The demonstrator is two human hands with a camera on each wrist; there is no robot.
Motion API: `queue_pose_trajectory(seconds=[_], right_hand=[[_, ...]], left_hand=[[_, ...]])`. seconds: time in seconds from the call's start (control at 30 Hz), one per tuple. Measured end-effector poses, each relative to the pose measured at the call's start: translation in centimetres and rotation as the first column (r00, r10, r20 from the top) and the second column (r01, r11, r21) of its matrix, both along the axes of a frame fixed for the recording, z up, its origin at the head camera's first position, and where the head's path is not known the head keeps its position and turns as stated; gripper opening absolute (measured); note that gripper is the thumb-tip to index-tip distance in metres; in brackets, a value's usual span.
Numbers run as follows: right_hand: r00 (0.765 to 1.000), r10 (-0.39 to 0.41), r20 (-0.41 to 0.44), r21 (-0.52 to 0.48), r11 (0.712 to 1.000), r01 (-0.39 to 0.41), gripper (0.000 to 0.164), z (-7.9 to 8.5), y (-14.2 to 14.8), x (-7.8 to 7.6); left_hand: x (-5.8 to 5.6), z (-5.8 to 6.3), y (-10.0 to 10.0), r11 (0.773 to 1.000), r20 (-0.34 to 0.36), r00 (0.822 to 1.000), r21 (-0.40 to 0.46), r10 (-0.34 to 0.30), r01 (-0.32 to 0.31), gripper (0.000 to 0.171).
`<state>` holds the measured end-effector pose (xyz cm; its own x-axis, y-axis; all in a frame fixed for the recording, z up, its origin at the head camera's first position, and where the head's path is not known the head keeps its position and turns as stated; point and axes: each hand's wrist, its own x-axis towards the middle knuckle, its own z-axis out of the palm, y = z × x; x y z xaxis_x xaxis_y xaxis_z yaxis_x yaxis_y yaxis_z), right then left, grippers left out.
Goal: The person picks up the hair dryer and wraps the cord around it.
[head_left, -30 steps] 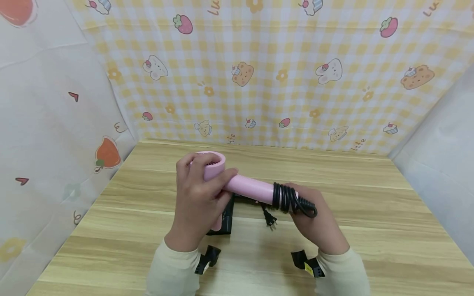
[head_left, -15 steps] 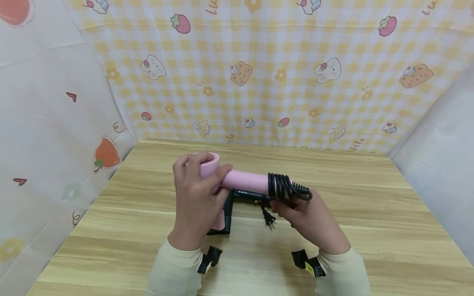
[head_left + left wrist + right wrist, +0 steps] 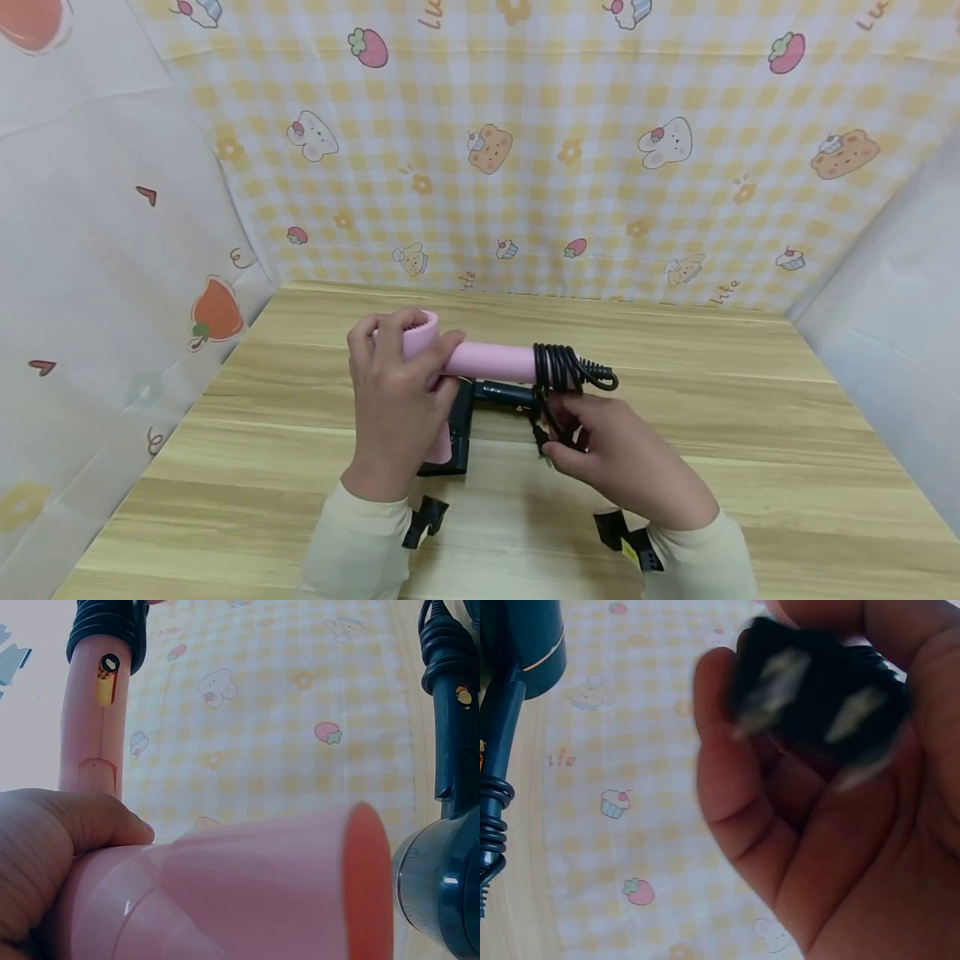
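Observation:
My left hand (image 3: 393, 396) grips the head of a pink hair dryer (image 3: 491, 361) above the table, its handle pointing right. A black cord (image 3: 555, 367) is wound round the handle's end. Below it, my right hand (image 3: 626, 454) has its fingers curled round the plug (image 3: 817, 694), blurred in the right wrist view; a stretch of cord runs from the handle to these fingers. In the left wrist view the pink nozzle (image 3: 262, 892) points right. A dark hair dryer (image 3: 506, 395) lies beneath the pink one, partly covered by it and my left hand.
The dark dryer's cord is wrapped round its handle, best seen in the right wrist view. All this is over a wood-grain table (image 3: 300, 350). A yellow checked cloth (image 3: 570, 100) hangs behind, with white cloth (image 3: 97, 275) on the left side.
My right hand has come away from the handle's wound end and moved down and left, drawing out a length of cord. The pink hair dryer has shifted slightly left and become more level.

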<state>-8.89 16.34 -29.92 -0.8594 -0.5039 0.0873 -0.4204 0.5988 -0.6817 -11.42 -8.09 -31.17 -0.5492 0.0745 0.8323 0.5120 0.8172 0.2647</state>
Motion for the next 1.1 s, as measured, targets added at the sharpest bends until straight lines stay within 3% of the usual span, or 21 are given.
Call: queue_pose_trajectory(seconds=[0.23,0.4,0.57,0.77,0.9,1.1], right_hand=[[0.997,0.042,-0.058,0.042,0.998,-0.039,0.022,0.7,0.2,0.7],[0.983,0.01,-0.183,-0.014,1.0,-0.012,0.025,1.1,0.3,1.2],[0.94,-0.04,-0.34,-0.081,0.997,0.013,0.027,1.3,0.4,1.6],[0.855,-0.081,-0.512,-0.154,0.988,0.002,0.024,1.6,0.5,1.6],[0.819,-0.131,-0.559,-0.197,0.98,0.022,0.017,1.6,0.4,1.6],[0.796,-0.164,-0.583,-0.218,0.975,0.041,0.013,1.5,0.2,1.4]], left_hand=[[-0.3,-0.4,0.0,1.0,0.011,1.0,-0.008,0.009,-0.009,0.032],[-0.3,-0.5,0.2,1.0,0.009,1.0,0.005,0.004,-0.004,0.034],[-0.3,-0.5,0.3,1.0,0.008,1.0,-0.008,0.003,-0.003,0.033],[-0.4,-0.5,0.6,1.0,-0.008,1.0,-0.011,-0.016,0.016,0.033],[-0.3,-0.5,0.9,1.0,-0.014,1.0,-0.01,-0.021,0.021,0.034],[-0.2,-0.5,1.0,1.0,-0.009,1.0,-0.028,-0.011,0.011,0.032]])
